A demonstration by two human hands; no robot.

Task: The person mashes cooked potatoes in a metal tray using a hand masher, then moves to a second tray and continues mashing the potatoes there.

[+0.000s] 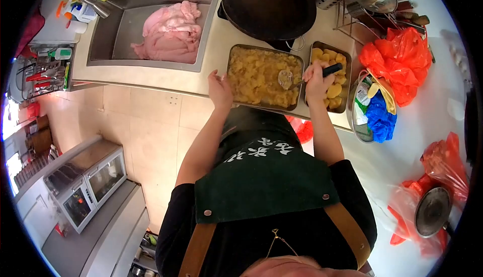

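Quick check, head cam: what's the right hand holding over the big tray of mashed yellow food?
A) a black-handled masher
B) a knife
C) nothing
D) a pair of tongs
A: the right hand grips the black handle of a masher whose round metal head sits over the mash in the large tray; the left hand rests at that tray's near edge.

Pink meat (171,31) in the sink (105,35) – dark wok (269,5) beside it (orange bags (400,60) farther right)

Right hand (316,82) gripping a black-handled masher (288,78), pressed into the mashed-potato tray (236,55). Left hand (220,90) steadying that tray's near left corner. Right of the tray, a narrower pan of whole potatoes (347,93); beyond its far left, a sink (100,40) with pink meat (171,33).
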